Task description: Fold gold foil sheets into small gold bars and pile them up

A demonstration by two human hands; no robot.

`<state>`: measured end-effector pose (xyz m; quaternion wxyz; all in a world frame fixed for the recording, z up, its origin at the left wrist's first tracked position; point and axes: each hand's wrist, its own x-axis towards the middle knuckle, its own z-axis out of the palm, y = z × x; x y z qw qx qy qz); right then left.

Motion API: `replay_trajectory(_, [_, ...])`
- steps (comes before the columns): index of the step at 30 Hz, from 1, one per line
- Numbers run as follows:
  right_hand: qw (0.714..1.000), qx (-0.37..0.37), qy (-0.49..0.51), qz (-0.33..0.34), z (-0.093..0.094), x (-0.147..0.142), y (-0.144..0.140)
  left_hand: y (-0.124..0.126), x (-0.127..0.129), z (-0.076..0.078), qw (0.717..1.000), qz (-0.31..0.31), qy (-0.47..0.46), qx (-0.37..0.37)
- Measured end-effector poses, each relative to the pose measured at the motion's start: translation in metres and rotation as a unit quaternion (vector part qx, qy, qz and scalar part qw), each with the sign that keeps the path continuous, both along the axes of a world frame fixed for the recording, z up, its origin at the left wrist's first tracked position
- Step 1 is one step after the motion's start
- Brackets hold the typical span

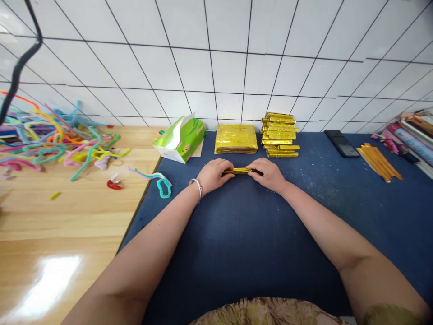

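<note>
A narrow strip of folded gold foil paper (239,171) lies level between my two hands, low over the dark blue table surface. Its left end is pinched in my left hand (214,175), which has a silver bangle at the wrist. The right end is in the fingers of my right hand (269,175). Just beyond my hands sits a flat stack of gold foil sheets (236,137). To its right is a pile of gold foil rolls or folded strips (279,135). My fingertips cover both ends of the strip.
A green tissue box (189,140) stands at the back left. Colourful pipe cleaners (50,140) crowd the wooden tabletop (84,216), and a looped one (164,187) lies nearer. At right are a black phone (341,142), flat orange-gold strips (379,161) and books (411,143) by the tiled wall.
</note>
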<state>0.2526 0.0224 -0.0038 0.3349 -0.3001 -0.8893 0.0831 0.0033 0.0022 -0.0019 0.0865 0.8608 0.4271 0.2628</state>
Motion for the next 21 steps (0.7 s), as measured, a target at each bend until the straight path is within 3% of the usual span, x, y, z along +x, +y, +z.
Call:
replay_trajectory(13, [0.985,-0.102,0.137,-0.018,0.012,-0.017,-0.018,-0.013,0.013,0.006,0.999,-0.007,-0.034,0.035])
replay_trajectory(21, [0.983,-0.104,0.147,-0.028,0.014,-0.014,-0.018,-0.013,0.011,0.006,0.996,-0.004,-0.091,-0.013])
